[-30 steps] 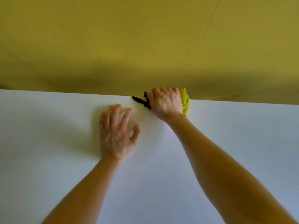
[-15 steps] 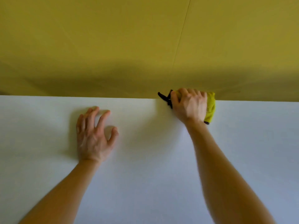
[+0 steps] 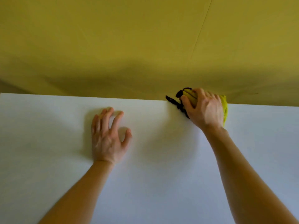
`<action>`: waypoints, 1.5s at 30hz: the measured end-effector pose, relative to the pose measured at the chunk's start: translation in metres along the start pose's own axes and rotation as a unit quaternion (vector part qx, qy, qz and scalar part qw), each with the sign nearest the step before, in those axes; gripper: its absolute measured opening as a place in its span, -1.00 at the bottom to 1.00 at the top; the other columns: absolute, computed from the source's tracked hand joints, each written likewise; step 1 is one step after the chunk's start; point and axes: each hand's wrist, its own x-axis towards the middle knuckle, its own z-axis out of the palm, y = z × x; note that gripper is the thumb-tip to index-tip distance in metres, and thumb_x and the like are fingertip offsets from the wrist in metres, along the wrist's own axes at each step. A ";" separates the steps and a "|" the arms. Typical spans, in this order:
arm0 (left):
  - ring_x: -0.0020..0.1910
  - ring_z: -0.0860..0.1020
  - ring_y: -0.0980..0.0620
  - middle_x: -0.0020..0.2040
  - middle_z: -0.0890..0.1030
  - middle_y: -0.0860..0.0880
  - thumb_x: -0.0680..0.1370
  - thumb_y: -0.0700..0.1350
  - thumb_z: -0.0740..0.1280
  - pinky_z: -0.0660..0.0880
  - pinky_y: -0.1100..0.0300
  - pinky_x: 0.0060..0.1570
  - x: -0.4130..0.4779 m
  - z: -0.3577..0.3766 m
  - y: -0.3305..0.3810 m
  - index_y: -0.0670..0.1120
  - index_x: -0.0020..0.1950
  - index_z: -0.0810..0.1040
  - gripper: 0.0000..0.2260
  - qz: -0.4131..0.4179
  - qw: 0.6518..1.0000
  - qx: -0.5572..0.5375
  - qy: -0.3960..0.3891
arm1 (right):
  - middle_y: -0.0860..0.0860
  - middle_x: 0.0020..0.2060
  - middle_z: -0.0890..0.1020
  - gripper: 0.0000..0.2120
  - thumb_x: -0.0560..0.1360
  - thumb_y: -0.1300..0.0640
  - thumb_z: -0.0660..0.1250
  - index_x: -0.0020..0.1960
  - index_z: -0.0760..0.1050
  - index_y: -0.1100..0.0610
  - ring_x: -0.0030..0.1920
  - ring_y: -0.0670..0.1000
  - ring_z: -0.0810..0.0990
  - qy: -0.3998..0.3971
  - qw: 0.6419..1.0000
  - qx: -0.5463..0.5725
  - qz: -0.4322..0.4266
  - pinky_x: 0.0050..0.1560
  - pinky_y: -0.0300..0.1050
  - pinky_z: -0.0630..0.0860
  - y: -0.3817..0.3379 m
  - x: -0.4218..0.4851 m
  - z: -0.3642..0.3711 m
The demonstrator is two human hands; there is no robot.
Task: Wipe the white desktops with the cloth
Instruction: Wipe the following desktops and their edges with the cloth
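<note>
Rightward along the far edge of the bench point(image 3: 48, 143) the right hand point(image 3: 205, 109) has carried the cloth point(image 3: 225, 109) since a second ago, so the two hands now lie well apart, while the left hand point(image 3: 106, 139) has hardly shifted. One cloth is in view: soft, yellow-green and bunched into a wad, with a black stitched trim point(image 3: 174, 101) that trails out to the left as a ragged tail and a small loop. It sits at the bench's far edge under the right hand, whose fingers and thumb are curled round it in a grip. The left hand rests on the bench with its fingers spread and slightly bent, holding nothing. Both forearms are bare. The one bench seen is white, flat, smooth and matte, with a straight far edge. Behind it rises a matte olive-yellow wall point(image 3: 113, 46), crossed by one thin slanting seam point(image 3: 200, 29).
</note>
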 end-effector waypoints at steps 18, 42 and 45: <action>0.66 0.30 -0.30 0.63 0.39 -0.21 0.63 0.11 0.31 0.17 -0.33 0.63 -0.002 0.004 -0.004 -0.06 0.56 0.52 -0.48 0.016 1.000 -0.001 0.011 | 0.14 -0.13 0.69 -0.55 0.62 -0.29 0.28 -0.02 0.59 0.10 -0.04 0.26 0.61 0.029 0.996 -0.054 0.062 0.12 0.13 0.42 0.007 -0.002 0.001; 0.63 0.33 -0.32 0.61 0.37 -0.27 0.71 0.21 0.21 0.17 -0.33 0.63 0.000 0.010 -0.006 -0.05 0.60 0.48 -0.46 0.061 0.998 0.035 0.007 | 0.13 -0.16 0.66 -0.70 0.59 -0.13 0.30 -0.09 0.53 0.11 -0.05 0.22 0.59 -0.040 0.999 0.010 0.007 0.17 0.14 0.37 -0.148 -0.003 0.049; 0.53 0.42 -0.35 0.56 0.43 -0.27 0.72 0.14 0.24 0.23 -0.33 0.59 -0.003 0.009 -0.002 -0.05 0.58 0.50 -0.52 0.111 0.993 0.032 0.016 | 0.10 -0.11 0.68 -0.58 0.60 -0.27 0.28 -0.03 0.57 0.10 -0.02 0.21 0.61 -0.051 0.994 0.051 -0.078 0.14 0.11 0.38 -0.142 -0.003 0.052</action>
